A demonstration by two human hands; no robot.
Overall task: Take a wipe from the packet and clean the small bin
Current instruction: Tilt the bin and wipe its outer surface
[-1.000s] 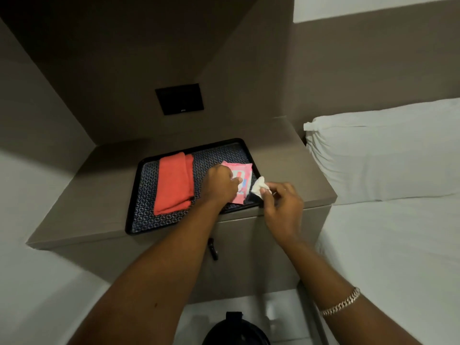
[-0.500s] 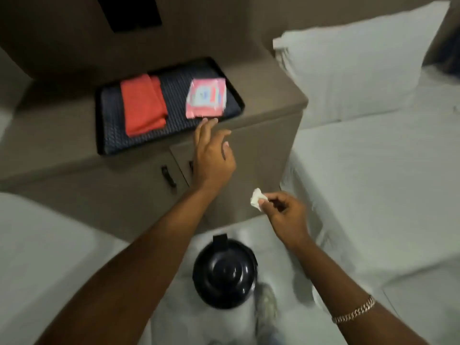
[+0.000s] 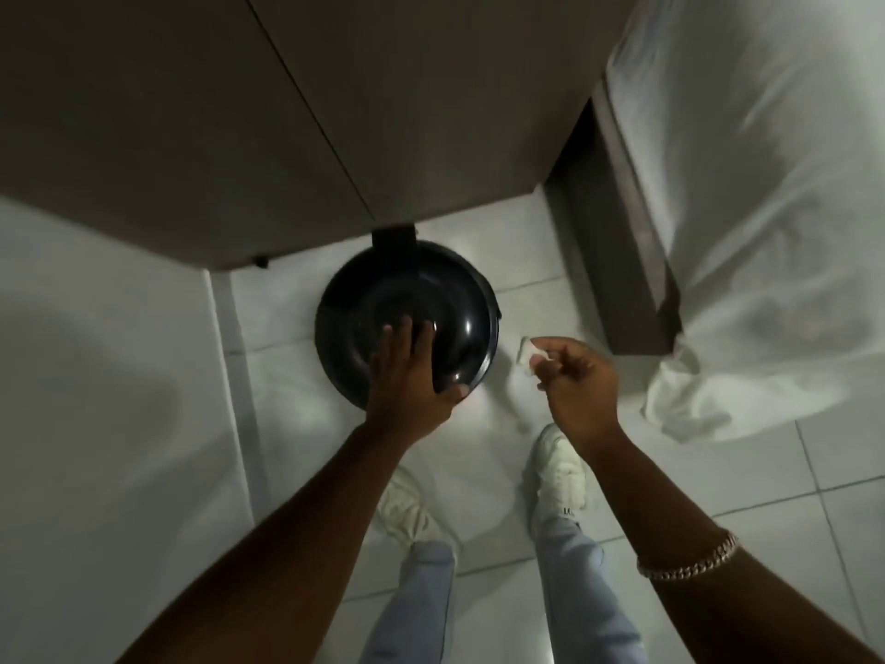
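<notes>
Moved down from beside the cabinet front half a second ago: left hand (image 3: 407, 376), now resting on the domed lid of the small bin (image 3: 407, 323), fingers spread open across the glossy black top, thumb hooked at the near rim. Lowered too: right hand (image 3: 574, 376), hovering just right of the bin and apart from it, thumb and fingertips pinched shut on a small crumpled white wipe (image 3: 526, 357). Gone from view with the downward tilt of the camera: tray, packet and orange cloth.

Standing on the white tiled floor (image 3: 766, 472), round and black, with its hinge tab at the far side tucked under the lower edge of the brown cabinet (image 3: 287, 112). Touching the bin only through the left hand; wipe not yet against it.

To the right, white bedding (image 3: 766, 208) hanging over a dark bed frame (image 3: 632, 261), one corner drooping towards the floor. Below the hands, two pale shoes (image 3: 560, 467) and light blue trouser legs (image 3: 574, 582) planted on the tiles near the bin. On the right wrist, a chain bracelet (image 3: 689, 558). At the left, a plain white surface, too blurred to identify.
</notes>
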